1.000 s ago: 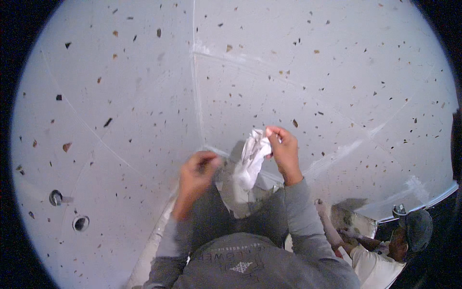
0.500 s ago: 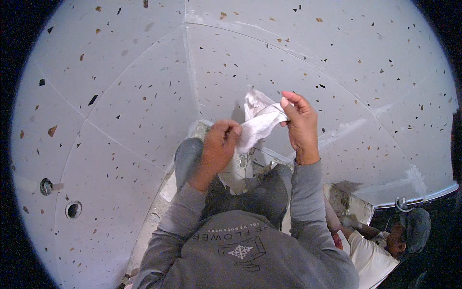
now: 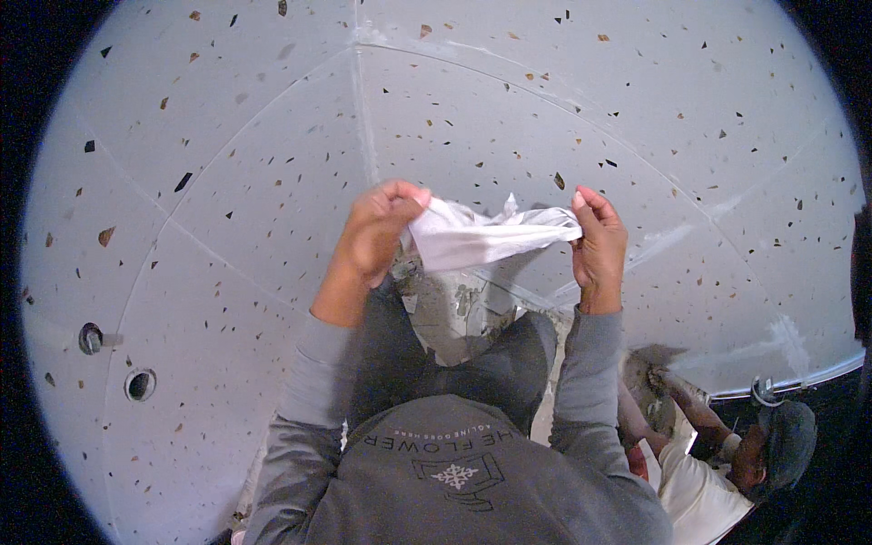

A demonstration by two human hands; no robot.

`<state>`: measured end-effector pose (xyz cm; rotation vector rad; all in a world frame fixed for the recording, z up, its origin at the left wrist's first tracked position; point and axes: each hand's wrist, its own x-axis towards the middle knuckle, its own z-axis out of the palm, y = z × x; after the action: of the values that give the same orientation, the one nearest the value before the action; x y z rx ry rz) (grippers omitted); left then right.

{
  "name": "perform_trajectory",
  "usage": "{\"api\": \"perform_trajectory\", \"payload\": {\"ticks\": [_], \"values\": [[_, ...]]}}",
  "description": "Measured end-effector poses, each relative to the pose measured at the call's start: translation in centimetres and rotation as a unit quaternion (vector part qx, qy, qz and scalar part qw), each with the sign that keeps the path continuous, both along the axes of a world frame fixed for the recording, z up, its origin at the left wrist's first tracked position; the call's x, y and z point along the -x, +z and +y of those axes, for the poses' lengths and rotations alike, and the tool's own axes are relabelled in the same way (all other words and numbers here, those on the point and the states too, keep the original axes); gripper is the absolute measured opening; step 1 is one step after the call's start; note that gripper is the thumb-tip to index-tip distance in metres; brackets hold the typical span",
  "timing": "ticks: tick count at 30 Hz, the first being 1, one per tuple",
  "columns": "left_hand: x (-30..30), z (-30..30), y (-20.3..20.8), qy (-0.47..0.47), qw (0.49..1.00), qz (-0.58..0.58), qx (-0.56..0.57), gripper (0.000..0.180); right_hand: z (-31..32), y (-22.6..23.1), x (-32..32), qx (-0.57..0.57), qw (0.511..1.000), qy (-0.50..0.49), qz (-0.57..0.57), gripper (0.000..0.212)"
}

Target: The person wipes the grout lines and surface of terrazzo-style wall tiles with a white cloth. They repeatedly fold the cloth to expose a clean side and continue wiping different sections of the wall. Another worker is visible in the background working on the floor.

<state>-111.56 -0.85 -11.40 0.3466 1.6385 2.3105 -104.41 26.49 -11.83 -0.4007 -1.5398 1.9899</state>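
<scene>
While pinching, left hand and right hand stretch one white cloth (taut).

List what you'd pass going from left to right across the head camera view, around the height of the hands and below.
Two round holes in the floor → left hand → white plastic bag stretched between the hands → right hand → another person crouching at the lower right.
</scene>
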Motion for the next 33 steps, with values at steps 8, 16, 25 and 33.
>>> {"api": "perform_trajectory", "payload": {"ticks": [8,16,25,33], "values": [[2.0,-0.2,3.8,0.081,0.989,0.031,-0.121,0.026,-0.6,-0.7,-3.2,-0.149,0.977,0.092,-0.123,0.036],[1.7,1.4,7.9,-0.113,0.969,0.164,0.145,0.021,-3.5,-0.1,-1.8,-0.251,0.946,0.171,-0.117,0.032],[2.5,2.2,10.5,-0.140,0.920,0.310,0.194,0.024,-5.1,3.6,-0.6,-0.247,0.930,0.267,0.046,0.020],[3.7,2.0,10.1,-0.052,0.916,0.317,0.240,0.025,-3.4,6.2,-0.9,-0.142,0.961,0.234,-0.029,0.019]]}}
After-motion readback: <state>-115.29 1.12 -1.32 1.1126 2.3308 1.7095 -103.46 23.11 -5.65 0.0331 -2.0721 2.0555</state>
